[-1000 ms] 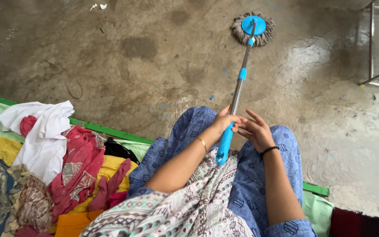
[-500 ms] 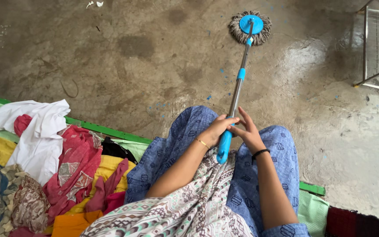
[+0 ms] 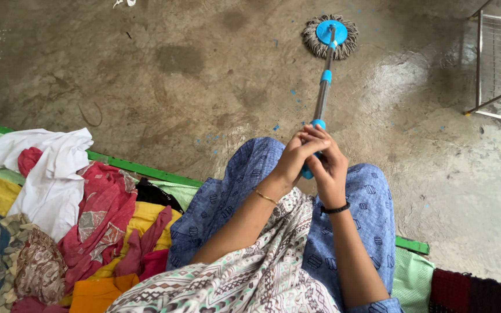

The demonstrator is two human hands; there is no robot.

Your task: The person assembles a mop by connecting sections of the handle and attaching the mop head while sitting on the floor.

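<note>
Both hands were clasped around the blue grip at the near end of the mop handle (image 3: 322, 98), above the lap. Left hand (image 3: 293, 157), with a thin gold bangle (image 3: 266, 197) at its wrist, was wrapped around the grip from the left side, fingers curled over the top. Right hand (image 3: 327, 168), with a black band (image 3: 336, 208) at its wrist, was closed on the same grip from the right, its fingers overlapping those of the left hand. Only a short piece of the blue grip showed below the 2 hands.

From the hands, the metal handle ran to the far side of the scene, passing 1 blue collar partway along. It ended at the mop head (image 3: 330, 36), a round blue disc ringed with grey strands, which rested flat on the concrete floor (image 3: 192, 75), well apart from the hands. To the right of the mop head the floor looked wet and shiny.

Blue patterned trousers (image 3: 372, 197) covered the knees under the hands. A heap of coloured clothes (image 3: 82, 220), white, red and yellow, lay at near left on a green-edged surface. A metal rack (image 3: 497, 69) stood at far right.
</note>
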